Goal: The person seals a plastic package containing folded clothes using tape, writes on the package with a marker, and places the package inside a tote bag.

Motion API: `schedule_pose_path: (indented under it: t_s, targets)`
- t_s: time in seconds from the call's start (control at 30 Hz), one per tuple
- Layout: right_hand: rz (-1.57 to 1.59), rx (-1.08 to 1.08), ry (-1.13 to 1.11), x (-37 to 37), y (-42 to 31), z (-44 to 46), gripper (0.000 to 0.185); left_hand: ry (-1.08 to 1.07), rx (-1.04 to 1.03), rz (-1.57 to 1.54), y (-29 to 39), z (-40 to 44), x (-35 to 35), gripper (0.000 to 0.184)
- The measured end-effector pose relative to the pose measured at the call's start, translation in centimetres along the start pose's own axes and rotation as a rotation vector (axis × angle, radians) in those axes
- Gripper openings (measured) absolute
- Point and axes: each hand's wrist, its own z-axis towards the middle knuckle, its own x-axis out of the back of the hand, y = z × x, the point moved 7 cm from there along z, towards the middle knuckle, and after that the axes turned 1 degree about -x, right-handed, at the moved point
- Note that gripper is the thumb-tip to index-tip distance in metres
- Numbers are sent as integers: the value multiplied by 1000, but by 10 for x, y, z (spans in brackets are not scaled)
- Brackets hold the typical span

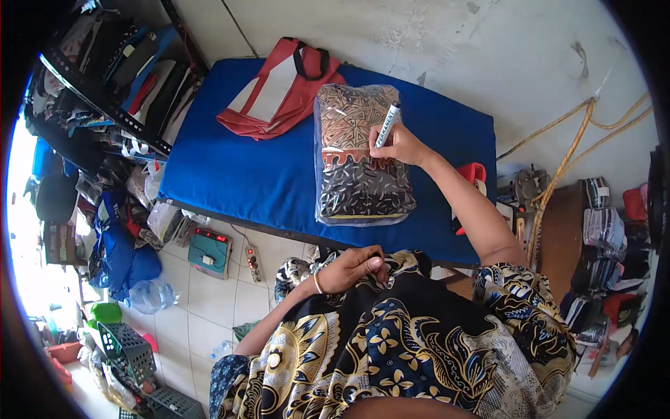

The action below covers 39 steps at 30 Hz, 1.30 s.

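Observation:
A white permanent marker [386, 128] with a dark top end is gripped in my right hand [401, 145]. Its lower end points down at a clear plastic package [363, 192] of folded patterned cloth, brown above and black below. My fingers rest on or just over the package; I cannot tell if the marker's tip touches the plastic. Close to my lap, at the table's front edge, my left hand [352, 269] is closed with fingers curled together. A dark bit shows by its fingertips, too small to name.
The package lies on a blue-covered table [230, 188]. Behind it is a red and white bag [279, 91]; a red and white item [473, 174] sits at the right. Loaded shelves [105, 105] stand left. A power strip [252, 262] lies on the floor; ropes [558, 164] hang right.

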Motion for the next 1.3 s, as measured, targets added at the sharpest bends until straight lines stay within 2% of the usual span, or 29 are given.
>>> schedule_pose_path:
  t_s: [0.2, 0.43, 0.7, 0.93, 1.0, 1.13, 1.2, 1.3]
  targets:
    - [43, -70, 56, 5, 3, 7, 12, -10, -10, 1, 4, 1, 3, 31]
    - [-76, -1, 92, 11, 0, 10, 13, -12, 9, -30, 6, 0, 9, 31]
    - [1, -58, 79, 13, 15, 18, 14, -5, 21, 13, 12, -3, 15, 31]
    - [23, -12, 147, 14, 10, 25, 12, -15, 22, -29, 9, -5, 19, 32]
    - [58, -80, 196, 20, 13, 25, 12, -20, 24, -45, 9, -5, 20, 32]
    - [-23, -72, 219, 23, 15, 35, 12, -29, 23, -46, 8, -3, 20, 32]
    - [60, -114, 201, 24, 19, 38, 12, -30, 20, -40, 8, -3, 22, 32]
    - [39, -60, 226, 32, 20, 41, 13, -25, 16, -42, 8, -4, 24, 32]
